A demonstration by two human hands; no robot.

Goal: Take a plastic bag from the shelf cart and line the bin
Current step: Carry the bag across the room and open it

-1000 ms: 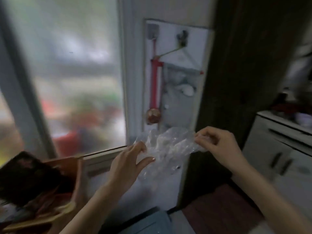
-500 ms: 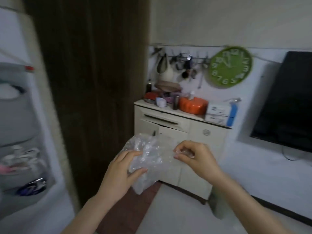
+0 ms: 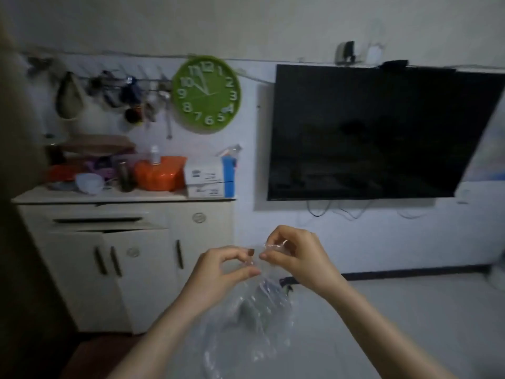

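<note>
A clear plastic bag (image 3: 246, 329) hangs down in front of me, loose and see-through over the pale floor. My left hand (image 3: 218, 272) pinches its top edge between thumb and fingers. My right hand (image 3: 297, 255) pinches the same edge just to the right, close beside the left. Both hands are at chest height in the middle of the head view. No bin and no shelf cart are in view.
A cream cabinet (image 3: 131, 242) stands at the left, its top crowded with an orange container (image 3: 158, 173), boxes and bottles. A green clock (image 3: 206, 94) and a black television (image 3: 369, 132) hang on the white wall. Pale floor (image 3: 410, 324) spreads to the right.
My view has swung right, from the window and door to the cabinet and television. The bag was bunched between my hands; now it hangs unfolded below them, both hands pinching its top edge.
</note>
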